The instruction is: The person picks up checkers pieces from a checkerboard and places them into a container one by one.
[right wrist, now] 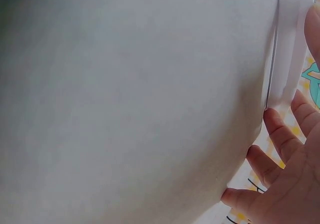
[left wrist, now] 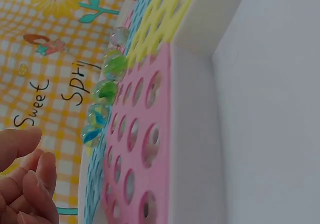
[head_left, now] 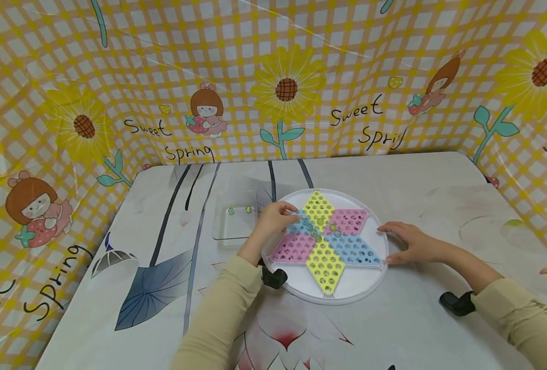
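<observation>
Tabletop (head_left: pixel 394 329): round pastel star board (head_left: pixel 325 252)

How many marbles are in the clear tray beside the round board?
2. Both lie in the far part of the clear tray: one marble on the left, the other marble just right of it. None seems hidden there.

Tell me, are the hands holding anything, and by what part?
The right hand rests its fingers against the round white board's right rim. The left hand hovers over the marbles; whether it pinches one cannot be told.
</observation>
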Available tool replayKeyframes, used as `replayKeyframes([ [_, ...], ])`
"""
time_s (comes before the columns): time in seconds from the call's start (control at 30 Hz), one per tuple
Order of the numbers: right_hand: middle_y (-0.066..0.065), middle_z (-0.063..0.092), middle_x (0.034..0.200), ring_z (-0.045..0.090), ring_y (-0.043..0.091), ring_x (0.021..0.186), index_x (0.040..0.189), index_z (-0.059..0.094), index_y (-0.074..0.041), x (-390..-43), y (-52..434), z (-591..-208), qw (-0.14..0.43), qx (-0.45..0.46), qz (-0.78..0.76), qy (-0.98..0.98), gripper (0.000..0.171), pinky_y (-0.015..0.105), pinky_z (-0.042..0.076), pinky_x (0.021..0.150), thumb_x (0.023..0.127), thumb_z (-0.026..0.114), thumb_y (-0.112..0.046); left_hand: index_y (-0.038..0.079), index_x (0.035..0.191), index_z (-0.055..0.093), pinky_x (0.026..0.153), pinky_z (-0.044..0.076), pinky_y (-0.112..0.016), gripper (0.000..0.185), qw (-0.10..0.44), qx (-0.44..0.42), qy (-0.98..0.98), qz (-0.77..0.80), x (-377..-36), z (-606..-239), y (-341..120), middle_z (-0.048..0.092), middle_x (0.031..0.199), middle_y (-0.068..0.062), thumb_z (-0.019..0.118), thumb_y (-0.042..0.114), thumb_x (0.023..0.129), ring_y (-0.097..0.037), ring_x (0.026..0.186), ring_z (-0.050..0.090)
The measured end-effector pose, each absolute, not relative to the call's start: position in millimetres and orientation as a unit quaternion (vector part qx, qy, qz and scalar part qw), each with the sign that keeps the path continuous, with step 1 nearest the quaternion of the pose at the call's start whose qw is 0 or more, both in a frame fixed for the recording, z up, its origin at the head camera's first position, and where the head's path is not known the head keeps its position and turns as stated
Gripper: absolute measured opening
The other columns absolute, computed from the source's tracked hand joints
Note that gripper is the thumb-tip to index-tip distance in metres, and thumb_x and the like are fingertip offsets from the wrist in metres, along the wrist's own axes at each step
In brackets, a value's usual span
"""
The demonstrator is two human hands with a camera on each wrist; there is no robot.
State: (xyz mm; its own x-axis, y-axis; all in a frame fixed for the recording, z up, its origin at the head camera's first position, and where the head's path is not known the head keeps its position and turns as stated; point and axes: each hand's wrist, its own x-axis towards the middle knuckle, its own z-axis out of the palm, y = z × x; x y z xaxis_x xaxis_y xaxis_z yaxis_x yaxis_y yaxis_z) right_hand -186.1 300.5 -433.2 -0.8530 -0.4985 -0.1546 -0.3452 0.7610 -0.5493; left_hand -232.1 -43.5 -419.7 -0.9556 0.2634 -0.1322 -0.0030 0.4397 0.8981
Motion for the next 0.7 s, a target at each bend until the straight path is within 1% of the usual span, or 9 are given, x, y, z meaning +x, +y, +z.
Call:
replayKeyframes([
  [0.13,0.033,0.035,0.131,0.028,0.051,0.118,0.126,0.044,0.001,-185,299,-432,0.148,-0.226,-0.257,0.928,0.072,0.070,0.025,0.090,0.071,0.076,-0.033,0.004,0.107,0.063,0.048,0.039,-0.021,0.026,0.130,0.080,0.846,0.510,-230,-422,-37,0.059,0.072,-0.007,0.066,0.018,0.084,-0.012,0.046,0.047],
  [0.2,0.033,0.036,0.131,0.029,0.052,0.118,0.126,0.044,0.002,-185,299,-431,0.145,-0.231,-0.258,0.927,0.071,0.070,0.025,0.090,0.071,0.076,-0.032,0.005,0.107,0.064,0.048,0.040,-0.022,0.025,0.126,0.083,0.853,0.499,-229,-423,-33,0.060,0.073,-0.008,0.065,0.016,0.085,-0.013,0.047,0.048],
  [0.4,0.034,0.036,0.130,0.029,0.052,0.118,0.125,0.044,0.003,-184,299,-430,0.143,-0.232,-0.259,0.927,0.072,0.070,0.025,0.090,0.071,0.076,-0.033,0.008,0.109,0.064,0.046,0.039,-0.020,0.025,0.135,0.083,0.866,0.474,-229,-426,-25,0.056,0.074,-0.001,0.064,0.015,0.085,-0.012,0.046,0.046],
  [0.5,0.033,0.037,0.130,0.029,0.051,0.119,0.125,0.044,0.002,-184,300,-431,0.143,-0.230,-0.258,0.927,0.072,0.070,0.025,0.090,0.071,0.076,-0.033,0.010,0.110,0.063,0.045,0.038,-0.019,0.025,0.137,0.091,0.875,0.455,-230,-428,-22,0.056,0.077,-0.001,0.063,0.016,0.086,-0.011,0.046,0.046],
  [0.7,0.033,0.037,0.130,0.029,0.052,0.118,0.125,0.044,0.002,-185,300,-432,0.139,-0.240,-0.260,0.925,0.070,0.070,0.025,0.089,0.071,0.076,-0.030,0.012,0.112,0.063,0.046,0.039,-0.019,0.025,0.145,0.096,0.884,0.434,-230,-429,-20,0.056,0.080,-0.002,0.059,0.015,0.088,-0.010,0.047,0.045],
])
